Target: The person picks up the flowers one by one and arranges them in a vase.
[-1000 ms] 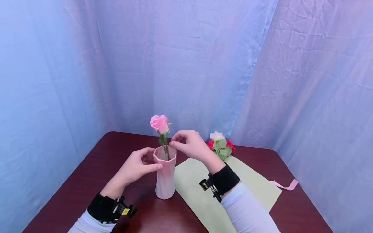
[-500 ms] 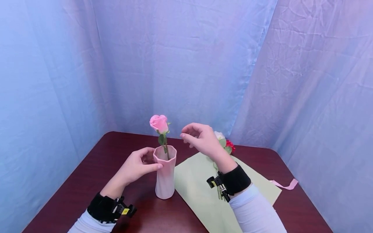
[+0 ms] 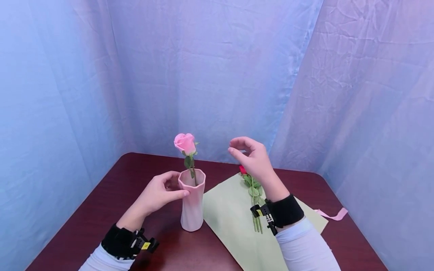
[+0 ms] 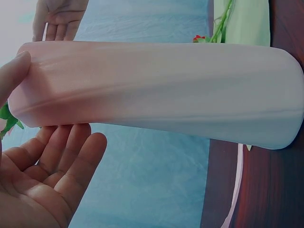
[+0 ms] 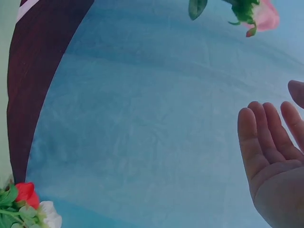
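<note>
A pink-and-white vase (image 3: 192, 210) stands upright on the table, one pink rose (image 3: 185, 143) rising from its mouth. My left hand (image 3: 159, 194) grips the vase near its rim, thumb on the near side and fingers round the back. In the left wrist view the vase (image 4: 156, 90) spans most of the picture, with the fingers along its upper end. My right hand (image 3: 254, 160) hovers above the bunch of flowers, fingers loosely bent and nothing in them. Below it lie green stems (image 3: 256, 222); the right wrist view shows a red bloom (image 5: 26, 194) and a white bloom (image 5: 49, 216).
A pale green paper sheet (image 3: 230, 222) lies under the stems, right beside the vase. A pink ribbon (image 3: 337, 215) is at the table's right side. The dark red wooden table (image 3: 162, 241) is enclosed by hanging blue cloth (image 3: 217, 75).
My right hand has let go of the rose stem and moved right, up over the flower bunch. The rose stays in the vase, and my left hand has not moved.
</note>
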A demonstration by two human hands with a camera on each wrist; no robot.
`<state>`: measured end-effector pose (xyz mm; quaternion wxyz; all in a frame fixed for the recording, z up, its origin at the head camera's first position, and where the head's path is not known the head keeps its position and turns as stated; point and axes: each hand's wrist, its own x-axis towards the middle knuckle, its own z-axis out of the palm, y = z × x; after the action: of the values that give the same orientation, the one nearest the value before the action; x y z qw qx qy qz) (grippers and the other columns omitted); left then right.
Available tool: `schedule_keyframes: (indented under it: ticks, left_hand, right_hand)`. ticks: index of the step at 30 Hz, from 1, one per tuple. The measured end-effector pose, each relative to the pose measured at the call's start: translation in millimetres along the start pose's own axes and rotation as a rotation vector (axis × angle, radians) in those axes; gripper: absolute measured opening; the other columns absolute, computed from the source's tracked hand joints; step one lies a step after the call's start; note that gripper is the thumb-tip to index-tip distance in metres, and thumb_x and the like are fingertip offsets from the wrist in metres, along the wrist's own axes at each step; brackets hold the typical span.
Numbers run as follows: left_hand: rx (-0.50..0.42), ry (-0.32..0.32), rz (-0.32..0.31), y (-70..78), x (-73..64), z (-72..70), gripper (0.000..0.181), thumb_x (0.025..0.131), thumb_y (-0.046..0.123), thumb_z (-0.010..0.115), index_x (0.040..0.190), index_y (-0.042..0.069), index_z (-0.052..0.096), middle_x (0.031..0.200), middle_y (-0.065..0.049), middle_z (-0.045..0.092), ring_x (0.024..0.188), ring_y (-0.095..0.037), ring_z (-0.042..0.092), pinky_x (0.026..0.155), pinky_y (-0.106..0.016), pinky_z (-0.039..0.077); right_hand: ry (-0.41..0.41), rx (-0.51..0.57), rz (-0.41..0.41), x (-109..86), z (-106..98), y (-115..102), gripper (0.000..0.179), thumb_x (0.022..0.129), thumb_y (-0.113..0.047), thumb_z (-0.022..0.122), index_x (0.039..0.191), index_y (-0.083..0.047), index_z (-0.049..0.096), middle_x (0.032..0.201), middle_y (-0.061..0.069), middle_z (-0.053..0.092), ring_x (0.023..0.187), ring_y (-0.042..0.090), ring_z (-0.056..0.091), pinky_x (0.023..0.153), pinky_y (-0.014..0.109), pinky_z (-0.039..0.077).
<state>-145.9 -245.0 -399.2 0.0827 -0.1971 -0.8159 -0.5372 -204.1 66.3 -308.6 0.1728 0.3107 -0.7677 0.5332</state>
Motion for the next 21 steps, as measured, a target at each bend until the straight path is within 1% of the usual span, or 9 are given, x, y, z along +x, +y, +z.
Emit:
schedule_keyframes:
  ticks: [3, 8, 12, 15, 19, 21]
  left_hand:
    - [0.001, 0.0, -0.006, -0.3, -0.8, 0.3, 0.057, 0.081, 0.027, 0.088, 0.128, 0.004, 0.064, 0.107, -0.008, 0.07, 0.093, -0.022, 0.068, 0.079, -0.034, 0.058]
    - [0.008, -0.001, -0.01, -1.5, -1.1, 2.5, 0.06, 0.081, 0.028, 0.089, 0.129, 0.004, 0.063, 0.106, -0.007, 0.07, 0.092, -0.021, 0.068, 0.078, -0.034, 0.058]
    - [0.008, 0.002, -0.006, -1.8, -0.6, 3.2, 0.059, 0.08, 0.027, 0.089, 0.129, 0.004, 0.064, 0.105, -0.007, 0.07, 0.091, -0.021, 0.068, 0.078, -0.034, 0.058]
    - [0.005, 0.002, -0.003, -1.8, 0.0, 3.3, 0.059, 0.081, 0.027, 0.089, 0.128, 0.004, 0.064, 0.104, -0.007, 0.07, 0.091, -0.021, 0.068, 0.078, -0.034, 0.058]
    - [0.004, 0.002, 0.002, -2.1, 1.2, 3.5, 0.058, 0.08, 0.027, 0.089, 0.128, 0.003, 0.064, 0.104, -0.007, 0.07, 0.091, -0.021, 0.069, 0.078, -0.034, 0.058]
    - [0.003, 0.003, 0.003, -2.2, 1.1, 3.5, 0.058, 0.081, 0.027, 0.089, 0.127, 0.003, 0.064, 0.104, -0.007, 0.07, 0.091, -0.02, 0.069, 0.078, -0.033, 0.058]
  right_hand:
    - [0.012, -0.008, 0.006, -3.4, -4.1, 5.7, 0.028, 0.095, -0.014, 0.074, 0.12, -0.003, 0.07, 0.114, 0.01, 0.072, 0.106, 0.017, 0.068, 0.087, 0.032, 0.056]
    - [0.055, -0.041, 0.012, -8.2, -11.3, 19.0, 0.027, 0.095, -0.013, 0.074, 0.12, -0.002, 0.07, 0.113, 0.012, 0.072, 0.105, 0.019, 0.069, 0.087, 0.034, 0.056]
    - [0.089, -0.071, 0.022, -10.8, -16.5, 31.3, 0.026, 0.094, -0.014, 0.075, 0.118, -0.005, 0.071, 0.112, 0.011, 0.072, 0.103, 0.019, 0.069, 0.085, 0.029, 0.056]
    - [0.111, -0.089, 0.033, -12.6, -20.2, 40.5, 0.026, 0.094, -0.014, 0.075, 0.117, -0.004, 0.071, 0.112, 0.012, 0.073, 0.103, 0.02, 0.07, 0.084, 0.026, 0.056]
    - [0.126, -0.135, 0.056, -14.5, -25.4, 52.7, 0.028, 0.095, -0.014, 0.075, 0.119, 0.0, 0.07, 0.114, 0.014, 0.072, 0.105, 0.024, 0.069, 0.086, 0.03, 0.056]
    - [0.131, -0.159, 0.079, -15.8, -27.8, 60.7, 0.029, 0.095, -0.015, 0.074, 0.12, 0.0, 0.069, 0.116, 0.015, 0.072, 0.107, 0.025, 0.069, 0.087, 0.034, 0.056]
